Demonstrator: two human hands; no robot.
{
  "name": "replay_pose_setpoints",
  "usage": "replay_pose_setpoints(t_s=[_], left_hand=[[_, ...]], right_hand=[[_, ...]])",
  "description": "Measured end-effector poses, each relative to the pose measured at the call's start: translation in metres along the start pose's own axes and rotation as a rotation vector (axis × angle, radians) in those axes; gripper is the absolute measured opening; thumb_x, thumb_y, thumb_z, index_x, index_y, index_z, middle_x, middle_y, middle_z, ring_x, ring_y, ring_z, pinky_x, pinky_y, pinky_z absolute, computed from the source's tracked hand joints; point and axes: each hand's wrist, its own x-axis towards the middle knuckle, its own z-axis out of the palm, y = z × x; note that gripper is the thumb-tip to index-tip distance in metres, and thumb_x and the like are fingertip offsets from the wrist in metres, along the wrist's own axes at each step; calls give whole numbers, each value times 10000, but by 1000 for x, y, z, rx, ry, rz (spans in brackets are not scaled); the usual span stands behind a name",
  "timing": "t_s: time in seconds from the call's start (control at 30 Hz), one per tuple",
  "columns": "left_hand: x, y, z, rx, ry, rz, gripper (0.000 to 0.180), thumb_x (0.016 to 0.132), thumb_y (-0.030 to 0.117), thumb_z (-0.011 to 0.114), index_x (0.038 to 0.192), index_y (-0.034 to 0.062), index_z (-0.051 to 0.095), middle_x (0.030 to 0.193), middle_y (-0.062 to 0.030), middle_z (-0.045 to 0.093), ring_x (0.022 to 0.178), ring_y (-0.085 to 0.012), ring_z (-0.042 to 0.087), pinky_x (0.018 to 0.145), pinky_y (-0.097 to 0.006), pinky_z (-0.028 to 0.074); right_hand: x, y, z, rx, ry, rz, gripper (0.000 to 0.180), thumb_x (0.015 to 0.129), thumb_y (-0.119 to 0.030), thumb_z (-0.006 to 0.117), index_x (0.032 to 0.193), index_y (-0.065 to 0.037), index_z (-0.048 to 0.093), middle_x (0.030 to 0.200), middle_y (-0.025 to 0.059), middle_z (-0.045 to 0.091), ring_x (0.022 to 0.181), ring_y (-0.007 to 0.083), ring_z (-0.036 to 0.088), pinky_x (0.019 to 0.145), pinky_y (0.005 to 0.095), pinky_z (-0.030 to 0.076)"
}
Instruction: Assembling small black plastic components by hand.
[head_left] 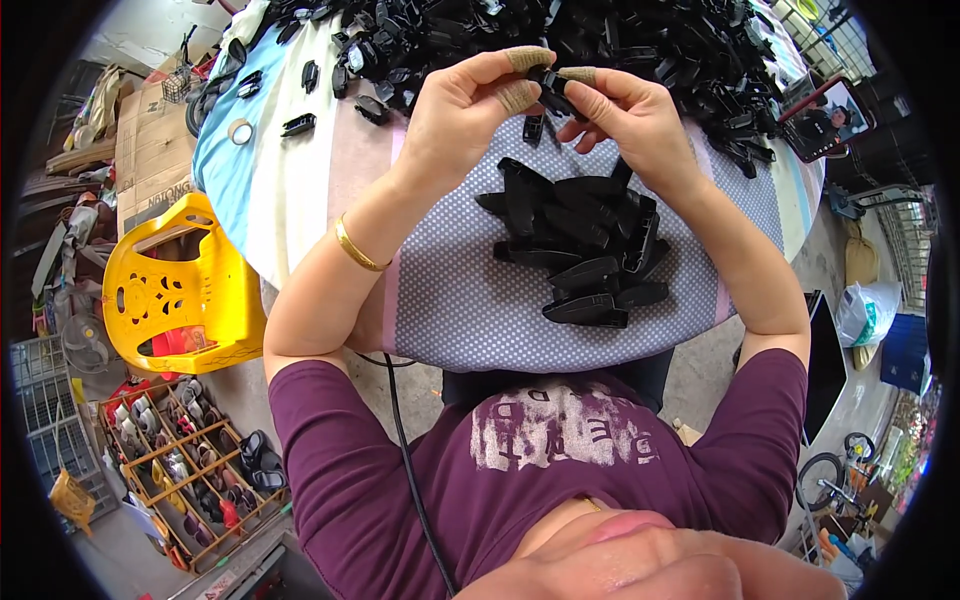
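Both my hands meet above the table around a small black plastic part (549, 92). My left hand (462, 112) pinches its left side, with tan finger covers on thumb and index finger. On the other side, my right hand (630, 115) grips it between thumb and a covered index finger. The fingers hide much of the part, so its exact kind cannot be made out. Below my hands, nearer to me, lies a small pile of long black plastic pieces (580, 235) on the dotted cloth. A large heap of black plastic parts (640, 50) covers the far side.
The round table has a patterned cloth (450, 300). Loose black parts and a roll of tape (240, 131) lie at the left. A phone (828, 118) stands at the right edge. A yellow chair (180, 290) and a shoe rack (190, 470) are at left.
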Motion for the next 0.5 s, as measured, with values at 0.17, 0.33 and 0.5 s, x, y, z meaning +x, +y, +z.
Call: replay_pose_setpoints(t_s=[0.17,0.33,0.5], left_hand=[[-2,13,0,429,-7,160,264,816,-3,598,1078,16,618,939,-65,641,831,-112,611,784,-226,510],[-6,12,4,357,46,143,287,832,1,590,1118,25,604,986,-55,639,861,-104,597,802,-208,487],[-10,9,13,212,87,100,295,829,-18,583,1123,9,593,1040,-90,632,918,-126,598,834,-230,489]], right_hand=[[-4,-2,7,153,0,72,284,900,-189,547,1085,25,576,830,93,646,699,176,660,561,239,532],[-3,-8,8,85,8,8,282,903,-182,543,1088,28,570,829,89,645,698,171,659,567,242,535],[-7,-8,12,-11,65,-35,275,905,-173,538,1087,31,562,842,87,642,698,152,652,587,231,532]])
